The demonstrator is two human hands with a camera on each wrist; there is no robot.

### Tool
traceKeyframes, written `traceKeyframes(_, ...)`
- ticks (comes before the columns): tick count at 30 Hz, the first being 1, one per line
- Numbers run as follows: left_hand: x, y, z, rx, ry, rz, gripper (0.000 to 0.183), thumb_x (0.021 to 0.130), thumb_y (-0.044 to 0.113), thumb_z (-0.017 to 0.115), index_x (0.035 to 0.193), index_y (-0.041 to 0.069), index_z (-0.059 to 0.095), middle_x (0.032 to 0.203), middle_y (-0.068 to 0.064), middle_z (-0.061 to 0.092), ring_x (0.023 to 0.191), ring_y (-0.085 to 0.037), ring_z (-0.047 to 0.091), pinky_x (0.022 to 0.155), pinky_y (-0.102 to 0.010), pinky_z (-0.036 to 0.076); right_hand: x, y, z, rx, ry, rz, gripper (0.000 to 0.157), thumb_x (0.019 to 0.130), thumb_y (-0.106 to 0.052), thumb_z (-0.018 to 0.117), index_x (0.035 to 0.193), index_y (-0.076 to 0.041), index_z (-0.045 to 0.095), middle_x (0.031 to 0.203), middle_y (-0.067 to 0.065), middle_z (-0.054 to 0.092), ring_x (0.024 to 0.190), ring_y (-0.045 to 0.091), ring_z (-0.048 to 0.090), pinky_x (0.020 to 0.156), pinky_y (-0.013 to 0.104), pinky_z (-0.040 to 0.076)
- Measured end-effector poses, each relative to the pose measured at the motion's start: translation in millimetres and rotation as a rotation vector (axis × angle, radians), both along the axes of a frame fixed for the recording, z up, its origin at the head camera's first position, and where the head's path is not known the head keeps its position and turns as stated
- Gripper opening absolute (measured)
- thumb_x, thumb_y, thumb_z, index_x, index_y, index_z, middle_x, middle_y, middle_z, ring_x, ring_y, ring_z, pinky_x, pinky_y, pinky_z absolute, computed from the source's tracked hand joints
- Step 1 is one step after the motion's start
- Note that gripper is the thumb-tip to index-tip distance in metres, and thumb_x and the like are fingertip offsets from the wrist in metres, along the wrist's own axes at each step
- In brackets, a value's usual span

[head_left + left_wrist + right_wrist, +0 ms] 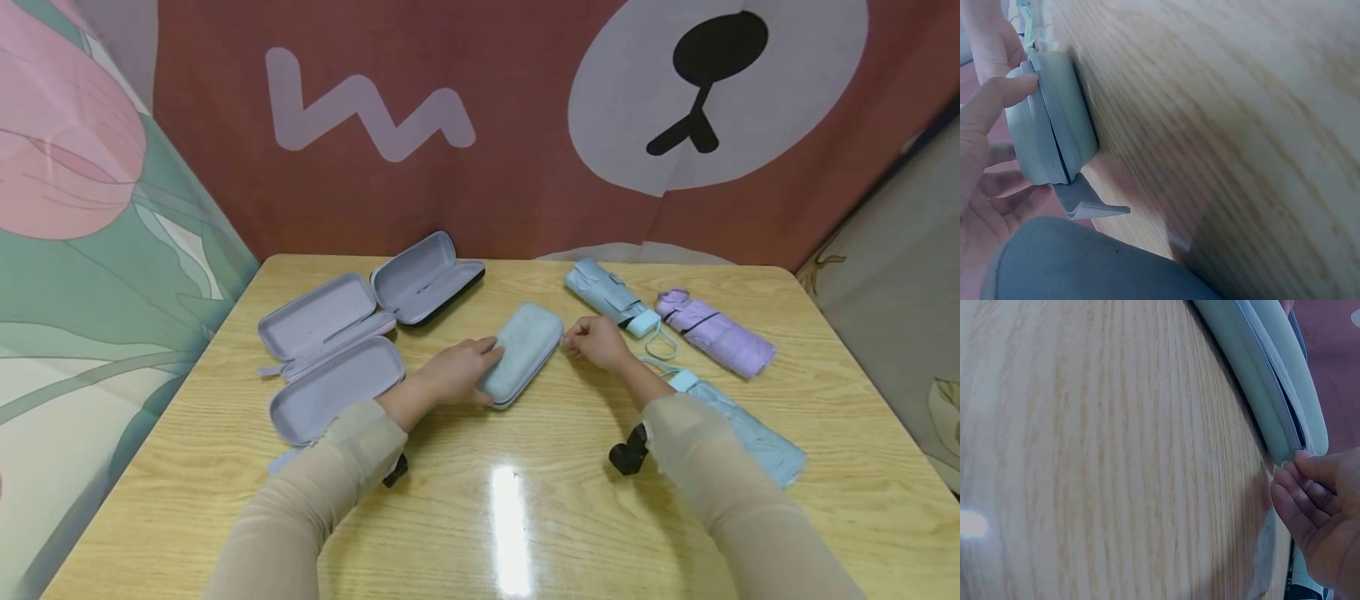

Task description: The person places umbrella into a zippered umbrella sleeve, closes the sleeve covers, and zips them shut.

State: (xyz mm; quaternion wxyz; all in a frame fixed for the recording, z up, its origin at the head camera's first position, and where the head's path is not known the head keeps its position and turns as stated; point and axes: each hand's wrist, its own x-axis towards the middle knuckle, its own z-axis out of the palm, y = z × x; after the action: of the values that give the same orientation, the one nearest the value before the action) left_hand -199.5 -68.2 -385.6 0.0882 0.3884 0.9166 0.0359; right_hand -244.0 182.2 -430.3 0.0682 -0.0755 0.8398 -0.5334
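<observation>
A light blue-green zippered case (525, 350) lies on the table with its lid down. My left hand (453, 375) grips its left side, thumb at the near end and fingers along the far edge. In the left wrist view that thumb presses near the zipper seam (1054, 125), and a narrow gap shows between the zipper's two edges. At the case's right end, my right hand (597, 340) pinches the zipper with thumb and forefinger. A dark slit along the zipper (1286, 394) leads to those fingertips in the right wrist view. The zipper pull itself is hidden by the fingers.
To the left stand several opened cases: a lilac one (318, 312), a black-shelled one (416, 279) and a grey-lined one (337, 387). Folded umbrellas lie at the right: a blue one (603, 287), a purple one (716, 333) and another blue one (750, 429) under the right forearm.
</observation>
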Motion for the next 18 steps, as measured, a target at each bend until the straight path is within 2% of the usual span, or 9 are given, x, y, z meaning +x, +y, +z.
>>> traceKeyframes(3,1.2,0.1,-0.1,-0.005,0.002,0.008,0.078,0.072,0.038,0.068,0.131,0.000,0.034,0.134,-0.019,0.029,0.115,-0.033,0.036,0.094,-0.039,0.031,0.7,-1.2,-0.6,-0.009,-0.007,0.005,0.012,0.079,0.000,0.060,0.072,0.009,0.058,0.072,0.018,0.062,0.062,0.019,0.060,0.056,0.030,0.050)
traceKeyframes(7,1.6,0.8,-1.0,-0.018,0.014,0.019,0.079,0.072,0.040,0.066,0.132,0.001,0.033,0.134,-0.019,0.029,0.114,-0.035,0.037,0.093,-0.040,0.032,2.3,-4.4,3.0,0.038,-0.037,-0.009,0.012,0.079,0.003,0.058,0.078,0.015,0.056,0.078,0.024,0.061,0.067,0.024,0.061,0.060,0.032,0.050)
traceKeyframes(18,7.4,10.0,-5.3,-0.055,0.087,0.076,0.081,0.073,0.047,0.062,0.131,-0.002,0.032,0.132,-0.021,0.031,0.110,-0.035,0.041,0.087,-0.039,0.039,4.3,-12.6,4.5,0.048,-0.030,0.025,0.011,0.078,0.004,0.059,0.077,0.014,0.057,0.073,0.021,0.061,0.062,0.020,0.060,0.057,0.030,0.050)
